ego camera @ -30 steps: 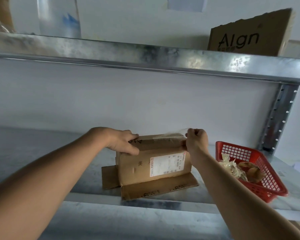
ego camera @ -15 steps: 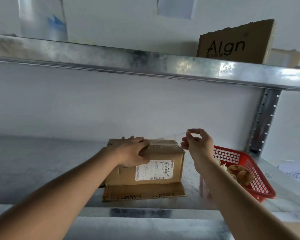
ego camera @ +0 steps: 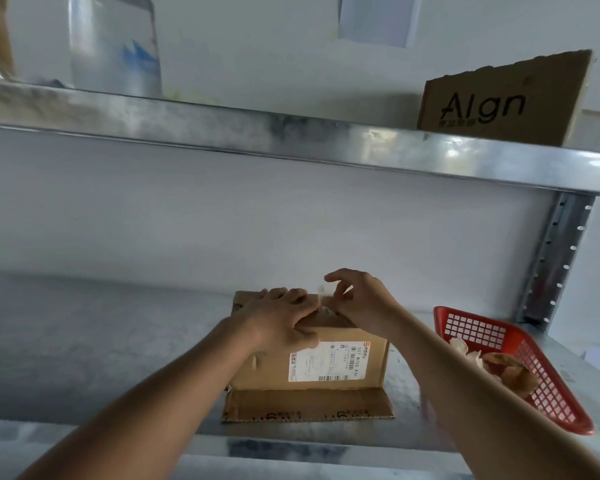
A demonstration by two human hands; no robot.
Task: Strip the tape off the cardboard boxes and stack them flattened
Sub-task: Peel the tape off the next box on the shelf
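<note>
We see metal shelf (ego camera: 84,358) carrying cardboard box (ego camera: 326,368), long axis left-right, labelled face toward us, bottom flap folded out front. Red basket (ego camera: 520,362) just right of box. Left hand (ego camera: 278,317) presses flat on box top, fingers straight. Right hand (ego camera: 357,303) above top pinches clear tape (ego camera: 321,299) strip.

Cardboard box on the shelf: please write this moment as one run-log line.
step: strip tape | left hand: presses cardboard box top | right hand: pinches tape | red basket: right of box
</note>
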